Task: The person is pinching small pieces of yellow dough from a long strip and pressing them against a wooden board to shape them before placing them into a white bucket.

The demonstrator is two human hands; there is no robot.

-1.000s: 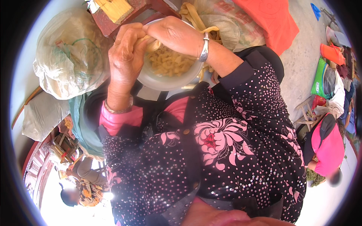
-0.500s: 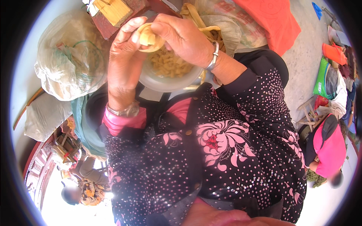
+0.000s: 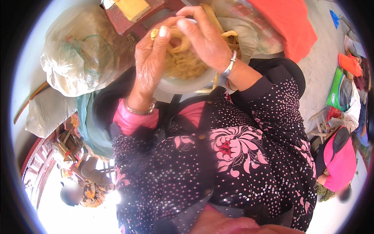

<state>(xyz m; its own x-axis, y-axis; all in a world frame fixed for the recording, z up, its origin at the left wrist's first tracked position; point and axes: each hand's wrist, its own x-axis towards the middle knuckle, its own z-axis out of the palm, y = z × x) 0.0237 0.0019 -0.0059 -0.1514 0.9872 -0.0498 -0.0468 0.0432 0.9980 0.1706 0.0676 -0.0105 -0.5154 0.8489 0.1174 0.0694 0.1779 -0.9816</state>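
My left hand (image 3: 150,58) pinches the end of a pale yellow, flat strip (image 3: 155,32) between thumb and fingers. A loop of the strip (image 3: 180,47) hangs between my hands. My right hand (image 3: 206,43) is raised opposite, its thumb and forefinger bent close together around a thin whitish thing (image 3: 191,20); what that is, I cannot make out. Below both hands sits a whitish bowl (image 3: 177,86), holding many short, curled yellow pieces (image 3: 187,68) that look blurred. More long yellow strips (image 3: 230,34) lie just right of my right hand.
A big, filled translucent plastic bag (image 3: 76,50) stands at left. Beyond the bowl is a dark red wooden stool (image 3: 120,19) with a yellow block (image 3: 133,8). An orange-red cloth (image 3: 288,27) lies at right. Two other people (image 3: 339,160) are at the lower sides.
My hands have moved right and apart. The yellow coil they held together has opened into a hanging loop, its end staying in my left hand.
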